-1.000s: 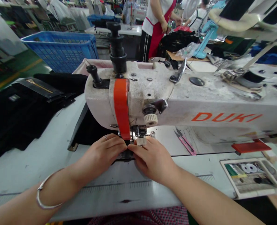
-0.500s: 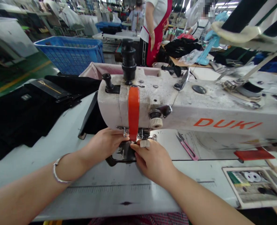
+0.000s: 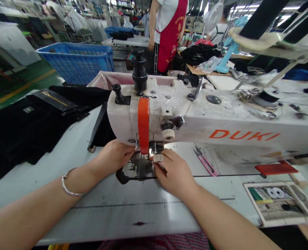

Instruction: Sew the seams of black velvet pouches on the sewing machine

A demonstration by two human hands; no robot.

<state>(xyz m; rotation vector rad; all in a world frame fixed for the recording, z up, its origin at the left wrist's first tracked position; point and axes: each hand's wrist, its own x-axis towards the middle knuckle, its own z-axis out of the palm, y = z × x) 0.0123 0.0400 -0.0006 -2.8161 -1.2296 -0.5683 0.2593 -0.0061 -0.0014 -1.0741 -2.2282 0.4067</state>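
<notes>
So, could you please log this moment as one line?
left grip: below-left of orange strip | right grip: below-right of it | pink scissors: lying unheld | black cloth: left of sewing machine

The sewing machine [image 3: 200,119] has an off-white, stained housing standing upright, its arm extending horizontally to the right and bearing orange lettering that reads DUKI. A vertical orange guard [image 3: 143,125] covers part of the front at the left end, beside a white knurled tension dial [image 3: 168,134]. Below, the metal bed plate [image 3: 140,169] is exposed, with dark worn patches; stitching-point details are too small to resolve. The black fabric [image 3: 105,130] lies at the left end, partly hidden behind the housing, a smooth dark strip along its left edge.
</notes>
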